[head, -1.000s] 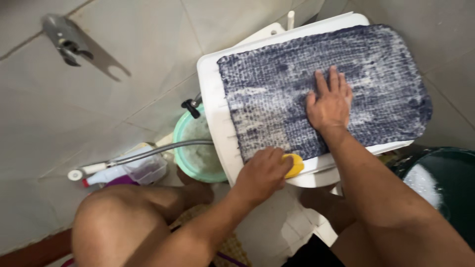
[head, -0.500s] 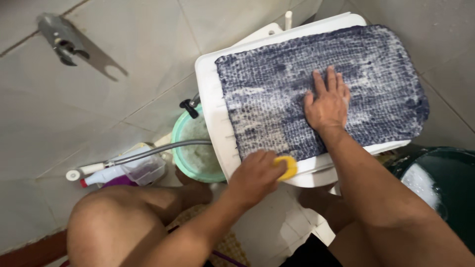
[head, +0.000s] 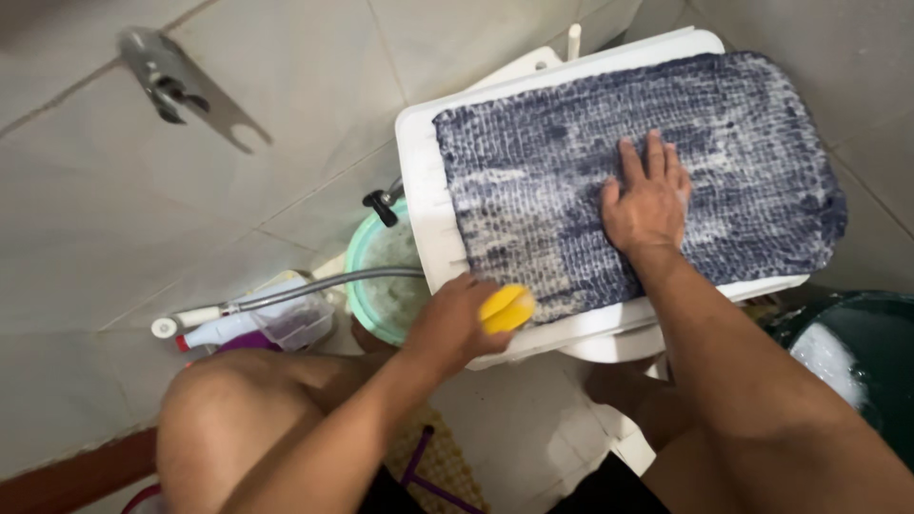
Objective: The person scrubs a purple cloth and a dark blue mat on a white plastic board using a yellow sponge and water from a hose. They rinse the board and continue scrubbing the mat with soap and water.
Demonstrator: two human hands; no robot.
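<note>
We had the soapy blue woven mat [head: 638, 162] spread on the white plastic stool [head: 424, 190]. Right hand [head: 649, 202] lay flat and open, pinning it. Left hand [head: 455, 324] gripped the yellow brush [head: 506, 306] at the near edge; firm pinning probably kept scrubbing even.

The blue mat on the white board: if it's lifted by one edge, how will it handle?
The blue mat would probably sag limply: it is woven cloth lying flat. Whitish suds suggest it is soaked, so likely heavy and slippery. The right hand presses it flat, which hints that it slides on the white board.

Mat [head: 571, 162] on board [head: 419, 181], bucket [head: 376, 286] left below.
</note>
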